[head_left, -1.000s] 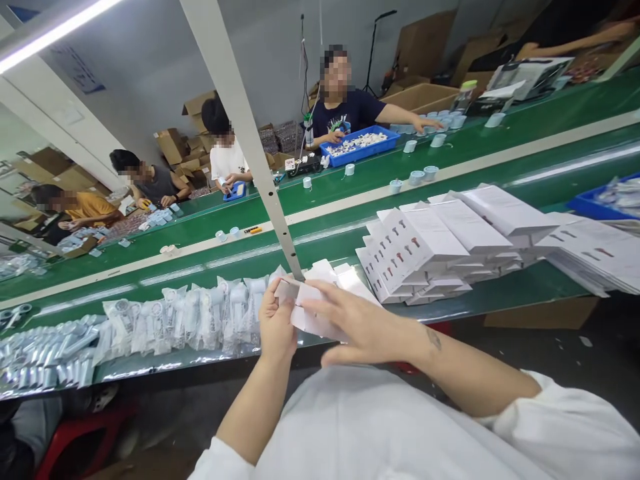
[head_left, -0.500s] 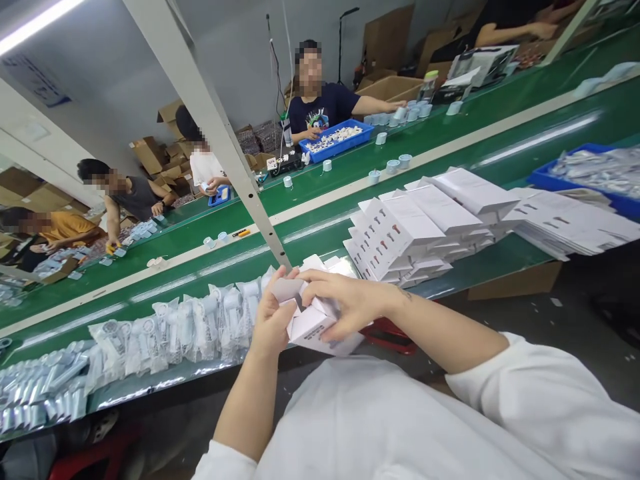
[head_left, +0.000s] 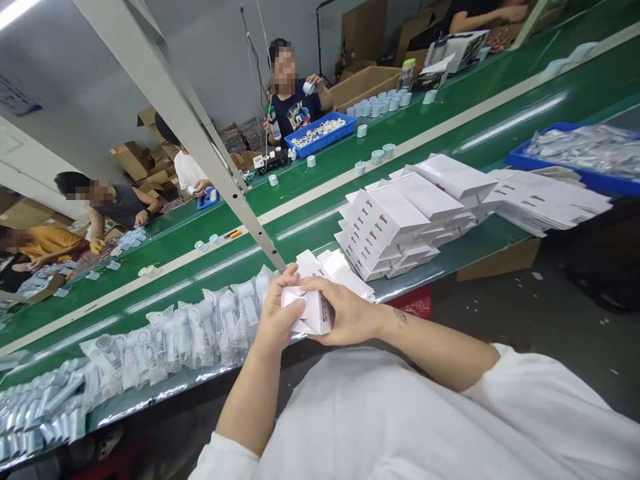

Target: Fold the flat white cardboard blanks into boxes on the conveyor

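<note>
A small white box (head_left: 316, 312) is between my two hands, near the bench's front edge, with its end flaps folded inward toward me. My left hand (head_left: 278, 308) grips its left side, thumb pressed on the flaps. My right hand (head_left: 345, 308) wraps round the right side, fingers over the top and beneath. Loose white cartons (head_left: 333, 268) lie just beyond my hands. To the right rises a stack of white boxes (head_left: 395, 217) with small printed pictures. On the left, a row of items in clear bubble bags (head_left: 185, 333) runs along the bench.
A slanted metal post (head_left: 235, 193) stands beyond my hands. Flat white cartons (head_left: 545, 197) and a blue tray (head_left: 520, 160) of bagged parts are at the right. Silvery packets (head_left: 40, 407) lie far left. Several people sit across the green conveyor (head_left: 230, 260).
The box's open flaps have been folded in, and it has turned in my hands. The view has shifted a little. A person across the line has lifted a pale blue cup.
</note>
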Demonstrator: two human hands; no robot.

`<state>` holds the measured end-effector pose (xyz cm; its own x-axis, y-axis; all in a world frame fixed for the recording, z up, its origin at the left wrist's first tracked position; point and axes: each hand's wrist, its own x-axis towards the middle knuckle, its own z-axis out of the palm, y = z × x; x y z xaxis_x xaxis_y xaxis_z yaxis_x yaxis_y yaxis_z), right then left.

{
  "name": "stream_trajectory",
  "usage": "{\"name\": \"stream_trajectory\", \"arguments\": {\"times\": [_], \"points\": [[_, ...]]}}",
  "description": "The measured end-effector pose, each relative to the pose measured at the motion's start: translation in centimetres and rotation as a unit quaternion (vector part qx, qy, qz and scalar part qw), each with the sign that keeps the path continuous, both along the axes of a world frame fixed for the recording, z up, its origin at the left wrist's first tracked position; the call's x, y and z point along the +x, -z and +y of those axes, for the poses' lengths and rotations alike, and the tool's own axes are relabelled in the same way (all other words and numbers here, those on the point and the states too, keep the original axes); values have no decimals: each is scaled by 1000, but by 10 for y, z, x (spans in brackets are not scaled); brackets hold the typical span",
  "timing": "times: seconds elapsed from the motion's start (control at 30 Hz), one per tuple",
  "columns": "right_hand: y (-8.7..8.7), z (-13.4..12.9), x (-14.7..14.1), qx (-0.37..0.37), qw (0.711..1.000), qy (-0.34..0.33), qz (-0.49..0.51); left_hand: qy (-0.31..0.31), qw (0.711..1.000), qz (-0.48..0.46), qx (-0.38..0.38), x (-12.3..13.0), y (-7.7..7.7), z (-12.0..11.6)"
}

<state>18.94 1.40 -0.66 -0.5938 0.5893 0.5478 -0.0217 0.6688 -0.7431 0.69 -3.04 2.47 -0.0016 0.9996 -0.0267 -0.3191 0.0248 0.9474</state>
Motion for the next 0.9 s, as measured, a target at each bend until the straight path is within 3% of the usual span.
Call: {"name": "stream_trajectory", "arguments": {"times": [0.13, 0.33, 0.53, 0.73, 0.83, 0.9], "points": [[1, 3, 10, -9, 1000, -22, 2, 10, 998, -39, -44, 19, 1, -2], [3, 10, 25, -20, 998, -57, 10, -29, 998, 5, -47, 31, 0, -3], [-3, 17, 41, -64, 992, -83, 75, 97, 995, -19, 8, 27, -1, 3], [3, 18, 46, 33, 992, -83, 92, 132, 978, 145, 77, 37, 8, 4], [5, 19, 56, 27, 996, -65, 58, 179, 961, 203, 62, 31, 6, 14], [4, 20, 65, -14, 998, -48, 26, 198, 969, 143, 31, 26, 2, 23]]}}
